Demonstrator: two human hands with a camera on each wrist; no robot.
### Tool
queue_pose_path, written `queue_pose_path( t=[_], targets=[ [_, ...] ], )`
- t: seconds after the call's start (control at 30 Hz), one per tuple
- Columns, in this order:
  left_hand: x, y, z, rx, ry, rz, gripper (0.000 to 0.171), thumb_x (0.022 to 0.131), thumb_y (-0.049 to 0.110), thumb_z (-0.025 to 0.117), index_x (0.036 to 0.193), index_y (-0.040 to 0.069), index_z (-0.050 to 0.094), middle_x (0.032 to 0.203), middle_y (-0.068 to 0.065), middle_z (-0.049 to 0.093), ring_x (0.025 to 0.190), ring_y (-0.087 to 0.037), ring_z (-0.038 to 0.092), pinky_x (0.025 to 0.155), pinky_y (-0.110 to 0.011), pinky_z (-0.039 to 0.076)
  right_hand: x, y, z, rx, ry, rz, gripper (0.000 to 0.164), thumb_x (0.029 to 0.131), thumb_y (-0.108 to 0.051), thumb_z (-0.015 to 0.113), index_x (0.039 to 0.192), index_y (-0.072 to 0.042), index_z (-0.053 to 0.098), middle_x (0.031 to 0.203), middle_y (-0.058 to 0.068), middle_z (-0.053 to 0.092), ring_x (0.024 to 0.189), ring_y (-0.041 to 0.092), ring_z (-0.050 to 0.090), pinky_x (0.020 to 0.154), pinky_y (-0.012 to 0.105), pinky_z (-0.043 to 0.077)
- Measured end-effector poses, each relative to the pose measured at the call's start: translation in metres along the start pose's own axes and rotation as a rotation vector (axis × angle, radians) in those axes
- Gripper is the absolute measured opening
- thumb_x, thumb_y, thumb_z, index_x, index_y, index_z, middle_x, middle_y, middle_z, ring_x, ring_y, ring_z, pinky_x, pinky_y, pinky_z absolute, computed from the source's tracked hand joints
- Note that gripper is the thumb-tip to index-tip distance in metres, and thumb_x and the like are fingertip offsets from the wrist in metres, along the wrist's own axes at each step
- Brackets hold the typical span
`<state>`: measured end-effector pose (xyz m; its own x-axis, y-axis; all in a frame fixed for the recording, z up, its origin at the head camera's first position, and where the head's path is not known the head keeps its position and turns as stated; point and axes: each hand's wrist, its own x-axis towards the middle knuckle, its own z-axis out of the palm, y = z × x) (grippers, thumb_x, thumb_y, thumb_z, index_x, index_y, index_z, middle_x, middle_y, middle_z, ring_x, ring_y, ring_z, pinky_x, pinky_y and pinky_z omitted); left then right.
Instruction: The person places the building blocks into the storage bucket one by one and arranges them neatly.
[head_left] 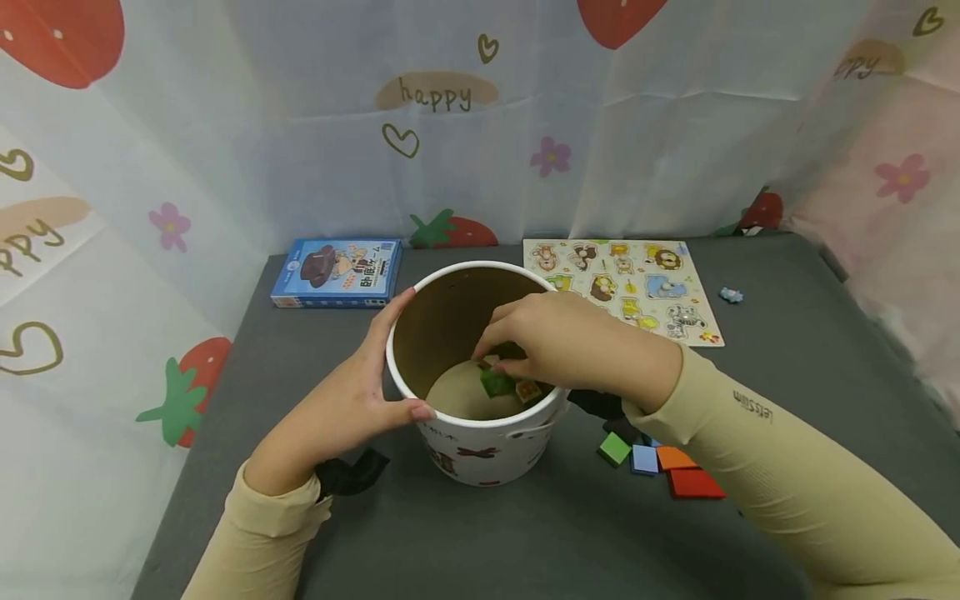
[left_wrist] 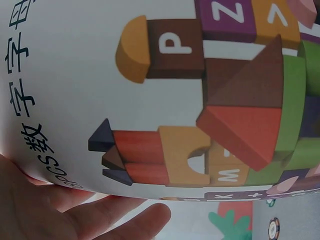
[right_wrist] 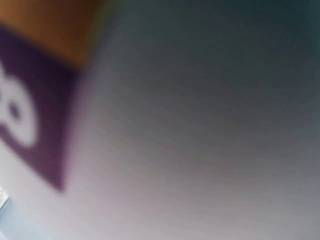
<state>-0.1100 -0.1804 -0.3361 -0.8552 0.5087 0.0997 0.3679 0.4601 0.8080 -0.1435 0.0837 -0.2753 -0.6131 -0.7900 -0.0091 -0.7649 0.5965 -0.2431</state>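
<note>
A printed cloth [head_left: 322, 125] with strawberries, hearts and "happy" lettering hangs behind and to the left of the grey surface [head_left: 585, 533], meeting its back edge. The surface's left edge slants toward the person; a broad strip of grey lies between it and the bucket, with more room along the front and far right.

The white bucket [head_left: 480, 433] stands upright near the middle, its mouth open upward. Several blocks are inside, near the right side of its pale bottom. Its wall carries dark characters and printed pictures of lettered blocks, close up in the left wrist view; the right wrist view is mostly blur.

Behind it and to the right lies a flat animal board [head_left: 622, 287]; behind and to the left, a blue box [head_left: 337, 273]. The left hand [head_left: 360, 400] grips the bucket's left side, thumb over the rim. The right hand [head_left: 558, 337] reaches inside, fingers bent down at a dark green block [head_left: 497, 384]; whether they pinch it cannot be told. A brown block [head_left: 528, 391] sits just beside.

Right of the bucket, red [head_left: 696, 483], orange [head_left: 673, 457], blue [head_left: 644, 460] and light green [head_left: 614, 449] blocks cluster under the right forearm. A tiny pale-blue piece [head_left: 731, 295] lies beside the board.
</note>
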Motion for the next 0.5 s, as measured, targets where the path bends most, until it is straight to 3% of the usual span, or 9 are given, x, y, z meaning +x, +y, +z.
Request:
queue_pose_path(
  t=[0.1, 0.27, 0.33, 0.4, 0.5],
  targets=[
    [0.001, -0.001, 0.001, -0.003, -0.006, 0.008, 0.108, 0.073, 0.065, 0.07, 0.15, 0.041, -0.002, 0.153, -0.003, 0.019, 0.126, -0.03, 0.041, 0.093, -0.055, 0.04, -0.007, 0.002, 0.001, -0.014, 0.11, -0.022, 0.017, 0.087, -0.027, 0.072, 0.103, -0.025, 0.073, 0.1, -0.008, 0.063, 0.087, 0.009, 0.058, 0.074, 0.031, 0.047],
    [0.003, -0.003, 0.002, -0.015, -0.003, 0.015, 0.108, 0.072, 0.065, 0.07, 0.15, 0.041, -0.001, 0.153, -0.002, 0.02, 0.127, -0.03, 0.04, 0.094, -0.055, 0.039, -0.034, 0.009, 0.005, 0.009, 0.488, -0.073, 0.018, 0.081, -0.021, 0.079, 0.098, -0.019, 0.073, 0.095, -0.004, 0.06, 0.091, 0.016, 0.052, 0.083, 0.035, 0.04],
    [0.003, -0.002, 0.002, -0.025, -0.001, 0.014, 0.108, 0.072, 0.064, 0.07, 0.15, 0.042, -0.001, 0.153, -0.001, 0.02, 0.128, -0.03, 0.038, 0.094, -0.055, 0.039, -0.048, 0.011, 0.008, 0.044, 0.599, -0.057, 0.021, 0.078, -0.016, 0.08, 0.098, -0.018, 0.073, 0.095, -0.003, 0.059, 0.09, 0.017, 0.051, 0.08, 0.034, 0.039],
    [0.003, -0.002, 0.002, -0.032, -0.001, 0.012, 0.108, 0.072, 0.063, 0.072, 0.15, 0.042, 0.0, 0.153, -0.001, 0.02, 0.129, -0.03, 0.037, 0.095, -0.055, 0.038, -0.063, 0.014, 0.011, 0.072, 0.65, -0.008, 0.025, 0.077, -0.012, 0.081, 0.099, -0.018, 0.073, 0.095, -0.004, 0.058, 0.089, 0.016, 0.051, 0.076, 0.032, 0.04],
    [0.003, -0.002, 0.002, -0.034, 0.0, 0.003, 0.108, 0.072, 0.061, 0.073, 0.149, 0.043, 0.0, 0.152, -0.002, 0.02, 0.129, -0.03, 0.037, 0.095, -0.055, 0.038, -0.087, 0.021, 0.02, 0.081, 0.644, 0.102, 0.028, 0.075, -0.012, 0.082, 0.1, -0.02, 0.072, 0.097, -0.006, 0.056, 0.087, 0.011, 0.052, 0.07, 0.028, 0.041]
  ],
)
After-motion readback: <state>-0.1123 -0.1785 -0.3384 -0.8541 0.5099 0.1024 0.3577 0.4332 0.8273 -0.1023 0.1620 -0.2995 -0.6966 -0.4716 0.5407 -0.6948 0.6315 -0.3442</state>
